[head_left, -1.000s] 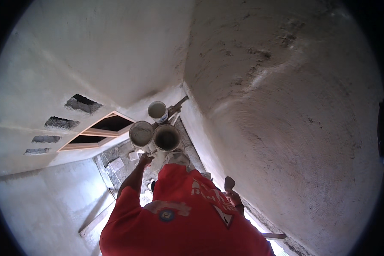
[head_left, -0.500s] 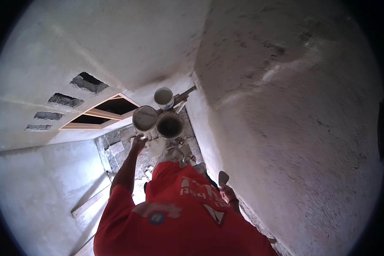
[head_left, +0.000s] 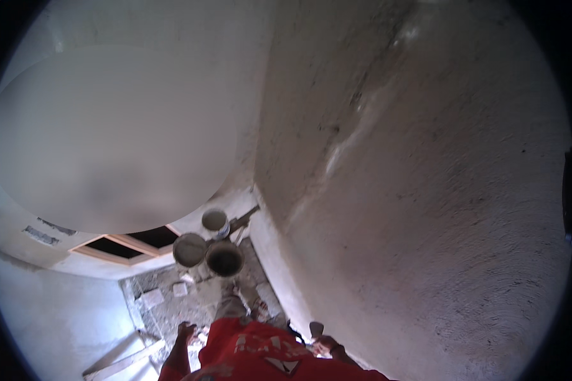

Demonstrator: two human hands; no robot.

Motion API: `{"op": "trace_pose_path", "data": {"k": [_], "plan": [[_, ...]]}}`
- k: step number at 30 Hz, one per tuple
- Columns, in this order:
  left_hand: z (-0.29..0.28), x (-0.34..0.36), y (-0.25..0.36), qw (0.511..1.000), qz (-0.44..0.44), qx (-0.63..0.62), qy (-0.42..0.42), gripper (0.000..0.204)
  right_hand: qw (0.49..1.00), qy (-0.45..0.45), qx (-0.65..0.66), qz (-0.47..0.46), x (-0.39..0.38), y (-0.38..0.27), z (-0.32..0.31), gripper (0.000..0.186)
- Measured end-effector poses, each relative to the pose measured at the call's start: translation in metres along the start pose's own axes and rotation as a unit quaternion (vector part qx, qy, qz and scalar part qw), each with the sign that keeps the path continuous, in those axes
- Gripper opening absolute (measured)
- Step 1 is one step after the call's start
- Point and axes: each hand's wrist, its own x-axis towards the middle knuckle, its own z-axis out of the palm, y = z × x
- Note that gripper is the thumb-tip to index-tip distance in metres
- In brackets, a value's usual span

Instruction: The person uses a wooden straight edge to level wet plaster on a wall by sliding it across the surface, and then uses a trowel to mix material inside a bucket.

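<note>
1. Facing a broad, rough wall (head_left: pixel 413 228) all along the right, meeting a smoother wall (head_left: pixel 51 295) on the left at a corner ahead
2. Looking down on a rubble-strewn floor (head_left: pixel 255 260) between them
3. Wearing a red shirt (head_left: pixel 254 340), spread across the lower edge
4. Seeing, low on the left, a wooden frame (head_left: pixel 124 246) around two dark gaps
5. Seeing three buckets near the corner: a dark one (head_left: pixel 225 275) nearest, a grey-filled one (head_left: pixel 188 265) just left of it, a pale one (head_left: pixel 225 230) behind
6. Holding the left hand (head_left: pixel 185 329) out left of the shirt, apart from the buckets; cannot tell fingers apart from together
7. Gripping with the right hand (head_left: pixel 326 345), fingers clamped on the trowel (head_left: pixel 316 329)
8. Keeping that trowel right of the shirt, near the rough wall, blade pointing forward
</note>
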Motion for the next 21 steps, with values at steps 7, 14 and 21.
{"op": "trace_pose_path", "data": {"k": [7, 14, 21], "plan": [[0.017, -0.051, 0.060, 0.999, -0.028, -0.035, -0.009, 0.055, 0.931, 0.063, 0.177, 0.313, 0.011, -0.036, -0.019, 0.029], [0.009, 0.001, 0.008, 0.987, 0.107, -0.119, 0.018, 0.046, 0.993, -0.062, -0.074, 0.068, 0.038, -0.123, -0.052, 0.020], [-0.011, -0.020, -0.020, 0.986, 0.003, -0.150, 0.066, 0.046, 0.960, 0.065, 0.107, 0.250, 0.065, -0.210, -0.043, 0.029]]}}
